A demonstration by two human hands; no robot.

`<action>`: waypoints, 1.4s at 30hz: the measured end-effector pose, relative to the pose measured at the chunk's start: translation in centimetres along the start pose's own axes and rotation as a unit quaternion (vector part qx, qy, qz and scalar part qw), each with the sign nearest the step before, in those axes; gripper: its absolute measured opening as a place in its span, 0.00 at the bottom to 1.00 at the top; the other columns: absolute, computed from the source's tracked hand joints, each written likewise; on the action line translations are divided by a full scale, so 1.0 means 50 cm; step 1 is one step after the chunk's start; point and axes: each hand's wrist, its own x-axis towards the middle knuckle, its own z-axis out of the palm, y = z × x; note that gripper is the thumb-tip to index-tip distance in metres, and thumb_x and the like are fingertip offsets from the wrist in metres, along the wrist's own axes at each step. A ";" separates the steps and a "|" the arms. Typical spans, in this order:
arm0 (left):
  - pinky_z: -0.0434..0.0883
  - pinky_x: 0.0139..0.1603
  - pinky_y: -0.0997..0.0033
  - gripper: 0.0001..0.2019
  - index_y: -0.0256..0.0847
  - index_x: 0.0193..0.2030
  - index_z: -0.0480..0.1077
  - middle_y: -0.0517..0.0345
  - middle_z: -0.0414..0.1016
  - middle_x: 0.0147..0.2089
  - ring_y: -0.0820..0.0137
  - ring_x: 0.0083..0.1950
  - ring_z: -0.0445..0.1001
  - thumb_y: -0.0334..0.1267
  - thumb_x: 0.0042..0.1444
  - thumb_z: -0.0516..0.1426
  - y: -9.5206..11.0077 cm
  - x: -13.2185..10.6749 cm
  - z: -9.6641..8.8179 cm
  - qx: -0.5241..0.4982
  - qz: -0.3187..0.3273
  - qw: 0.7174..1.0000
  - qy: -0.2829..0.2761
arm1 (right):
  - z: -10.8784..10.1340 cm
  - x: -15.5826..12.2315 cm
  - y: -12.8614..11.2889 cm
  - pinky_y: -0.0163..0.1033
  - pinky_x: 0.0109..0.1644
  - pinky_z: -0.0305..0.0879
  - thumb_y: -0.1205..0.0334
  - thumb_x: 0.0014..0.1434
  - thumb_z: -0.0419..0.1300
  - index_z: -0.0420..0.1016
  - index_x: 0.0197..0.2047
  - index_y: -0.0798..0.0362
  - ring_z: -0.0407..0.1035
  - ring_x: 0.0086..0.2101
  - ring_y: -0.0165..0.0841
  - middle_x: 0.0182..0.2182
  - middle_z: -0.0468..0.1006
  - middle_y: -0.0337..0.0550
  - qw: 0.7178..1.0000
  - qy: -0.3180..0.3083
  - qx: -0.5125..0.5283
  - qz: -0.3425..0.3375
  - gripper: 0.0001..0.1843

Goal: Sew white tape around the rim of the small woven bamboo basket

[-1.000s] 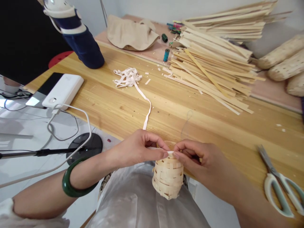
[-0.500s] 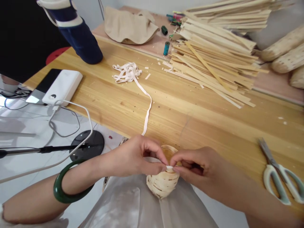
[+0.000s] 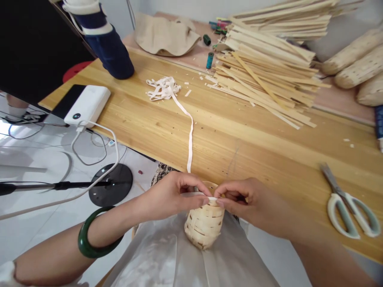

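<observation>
A small woven basket [image 3: 204, 224] of pale wood strips rests in my lap, its rim up near the table edge. At the near side of that rim, a band of white ribbon [image 3: 190, 139] is pinched between thumb and forefinger of my left hand [image 3: 176, 195]. My right hand [image 3: 251, 199] pinches the same rim just beside it, fingertips almost meeting those of the left. From the basket the ribbon runs up over the tabletop to a loose heap [image 3: 163, 88]. My hands partly cover the basket's opening.
Scissors [image 3: 344, 207] lie on the table [image 3: 269, 155] at right. Wood strips [image 3: 269, 79] are piled at the back, near a teal thread spool [image 3: 210, 60]. A white power bank [image 3: 87, 105] with a cable and a dark blue bottle [image 3: 112, 52] stand left. A black stand base [image 3: 110, 184] is on the floor.
The basket has tipped so more of its side shows, and its rim sits slightly higher. Both hands keep their pinch at the rim. The whole view has shifted slightly.
</observation>
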 end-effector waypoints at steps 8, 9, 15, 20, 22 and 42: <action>0.62 0.27 0.77 0.09 0.35 0.37 0.80 0.59 0.73 0.30 0.77 0.26 0.64 0.40 0.55 0.62 -0.020 0.013 -0.007 -0.021 -0.025 0.999 -0.042 | -0.025 -0.035 0.008 0.32 0.32 0.61 0.56 0.64 0.58 0.74 0.36 0.51 0.66 0.30 0.27 0.30 0.74 0.37 0.979 0.193 0.007 -0.065 0.08; 0.63 0.28 0.77 0.09 0.35 0.36 0.80 0.58 0.74 0.30 0.76 0.28 0.65 0.39 0.55 0.63 -0.022 0.013 -0.006 -0.024 -0.014 0.999 -0.035 | -0.027 -0.037 0.011 0.32 0.32 0.62 0.55 0.63 0.59 0.76 0.36 0.50 0.66 0.30 0.28 0.30 0.75 0.38 0.975 0.207 0.008 -0.077 0.09; 0.66 0.31 0.76 0.07 0.35 0.34 0.80 0.56 0.77 0.32 0.74 0.31 0.69 0.37 0.53 0.64 -0.013 0.013 -0.010 -0.029 0.020 0.999 -0.020 | -0.029 -0.027 0.011 0.33 0.35 0.66 0.58 0.65 0.58 0.81 0.41 0.48 0.72 0.33 0.29 0.35 0.81 0.39 0.969 0.210 -0.046 -0.125 0.10; 0.65 0.29 0.76 0.07 0.35 0.33 0.80 0.58 0.76 0.29 0.75 0.29 0.68 0.37 0.51 0.64 0.014 0.017 -0.025 -0.043 0.013 0.999 -0.007 | -0.039 -0.018 -0.002 0.35 0.34 0.62 0.60 0.67 0.57 0.81 0.40 0.48 0.68 0.31 0.29 0.27 0.76 0.37 0.944 0.184 -0.173 -0.213 0.10; 0.65 0.29 0.77 0.07 0.35 0.33 0.80 0.58 0.76 0.29 0.76 0.28 0.68 0.37 0.51 0.64 0.021 0.020 -0.028 -0.048 0.012 0.999 -0.004 | -0.044 -0.013 -0.008 0.35 0.35 0.61 0.62 0.67 0.56 0.80 0.39 0.49 0.67 0.32 0.30 0.28 0.77 0.37 0.937 0.174 -0.187 -0.238 0.10; 0.63 0.27 0.79 0.05 0.36 0.30 0.79 0.60 0.74 0.28 0.78 0.27 0.66 0.35 0.52 0.65 0.045 0.022 -0.041 -0.115 0.041 0.988 0.092 | -0.025 -0.015 -0.030 0.34 0.27 0.59 0.68 0.67 0.55 0.77 0.44 0.54 0.69 0.26 0.27 0.27 0.79 0.37 0.821 0.330 -0.343 -0.316 0.09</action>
